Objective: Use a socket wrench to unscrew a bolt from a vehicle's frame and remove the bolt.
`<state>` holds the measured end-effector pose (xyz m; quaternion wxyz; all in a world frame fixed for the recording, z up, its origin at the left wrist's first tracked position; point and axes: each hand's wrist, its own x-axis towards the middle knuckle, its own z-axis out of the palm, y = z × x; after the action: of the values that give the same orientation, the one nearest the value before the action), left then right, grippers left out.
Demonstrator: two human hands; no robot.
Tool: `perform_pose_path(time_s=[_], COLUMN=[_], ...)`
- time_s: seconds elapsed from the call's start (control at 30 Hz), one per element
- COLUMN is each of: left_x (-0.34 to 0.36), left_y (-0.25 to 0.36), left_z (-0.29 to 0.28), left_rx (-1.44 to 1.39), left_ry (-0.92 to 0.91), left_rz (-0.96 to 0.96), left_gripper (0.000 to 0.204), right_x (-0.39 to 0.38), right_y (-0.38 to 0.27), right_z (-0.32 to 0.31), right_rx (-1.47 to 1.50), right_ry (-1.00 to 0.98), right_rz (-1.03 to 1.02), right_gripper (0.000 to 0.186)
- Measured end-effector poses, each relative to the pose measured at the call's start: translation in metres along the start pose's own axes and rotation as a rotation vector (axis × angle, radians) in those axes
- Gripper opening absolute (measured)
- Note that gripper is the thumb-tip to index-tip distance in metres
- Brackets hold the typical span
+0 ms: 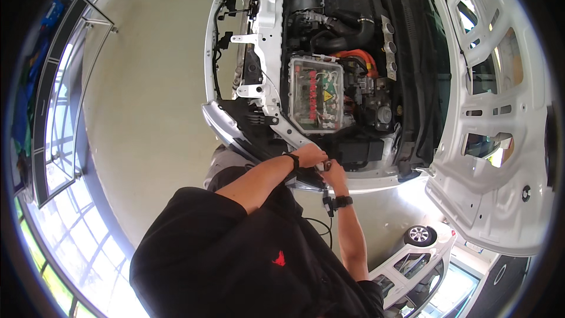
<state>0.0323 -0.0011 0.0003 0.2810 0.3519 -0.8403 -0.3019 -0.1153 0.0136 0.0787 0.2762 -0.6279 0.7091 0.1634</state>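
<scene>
I stand at the corner of a car's open engine bay, both arms reaching to its near edge. My left hand is closed at the white body rim; whatever its fingers grip is hidden. Beside it, my right hand has its fingers curled round a small tool-like piece with a dark rounded end, too small to name. Below the right hand, near the wristwatch, hangs a dark connector on a black cable. Just past the hands sits a box with a clear cover, showing circuit boards and red parts.
Thick orange cables run beside the clear-covered box. The raised white hood stands to the right. A headlamp lies left of my hands. A framed glass stand is at far left, and another white car is at lower right.
</scene>
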Motion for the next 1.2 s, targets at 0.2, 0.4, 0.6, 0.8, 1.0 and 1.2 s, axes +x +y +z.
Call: perform_pose_path(time_s=[0.2, 0.4, 0.6, 0.8, 1.0, 1.2], left_x=[0.002, -0.001, 0.000, 0.003, 0.001, 0.000], left_y=[0.000, -0.001, -0.001, 0.003, 0.001, 0.003], left_z=[-0.008, -0.003, -0.007, -0.010, -0.002, -0.010], left_rx=[-0.006, 0.001, -0.029, -0.126, -0.119, -0.195], left_ry=[-0.035, -0.029, -0.002, 0.033, 0.015, 0.063], left_rz=[-0.020, -0.055, 0.005, 0.046, -0.028, 0.069], left_gripper=[0.018, 0.013, 0.011, 0.013, 0.016, 0.015], right_x=[-0.003, -0.005, -0.006, -0.006, -0.005, -0.003], right_y=[-0.013, -0.011, -0.005, -0.008, -0.004, 0.000], right_z=[-0.018, -0.001, -0.003, -0.006, 0.008, -0.002], right_rx=[0.271, 1.140, -0.332, 0.110, 1.015, -0.195], right_ry=[-0.221, -0.434, 0.119, 0.026, -0.513, 0.094], right_rz=[0.078, 0.349, -0.103, -0.023, 0.282, -0.057], right_gripper=[0.030, 0.022, 0.046, 0.041, 0.048, 0.062])
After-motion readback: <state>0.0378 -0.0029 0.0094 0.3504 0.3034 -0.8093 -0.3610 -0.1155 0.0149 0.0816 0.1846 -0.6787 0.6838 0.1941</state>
